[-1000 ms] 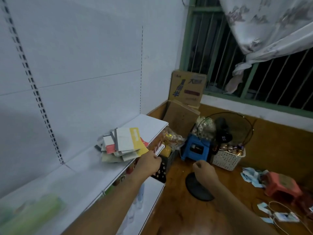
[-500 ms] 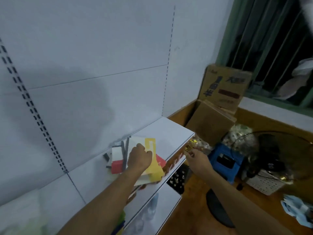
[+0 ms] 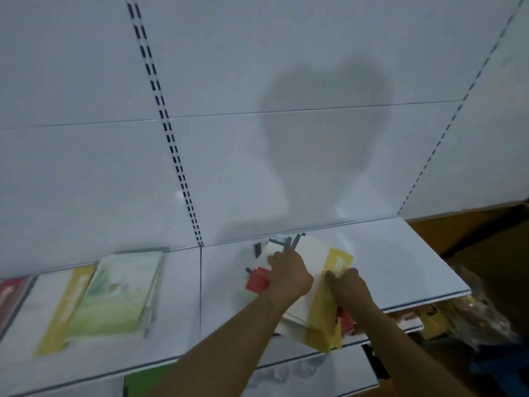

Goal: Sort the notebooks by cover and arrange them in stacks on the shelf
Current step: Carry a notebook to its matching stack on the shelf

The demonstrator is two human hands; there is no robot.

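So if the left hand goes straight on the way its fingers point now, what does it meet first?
Probably the dark spines at the far edge of the pile that the left hand rests on, then the white back panel. Depth is hard to judge from this view.

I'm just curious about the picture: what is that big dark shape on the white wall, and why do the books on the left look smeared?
Head view: the dark shape is a soft-edged shadow on the back panel, above both hands on the mixed notebook pile. Head view: the sorted notebooks at left look smeared, apparently motion blur. Head view: the slotted uprights bow, wide-angle distortion.
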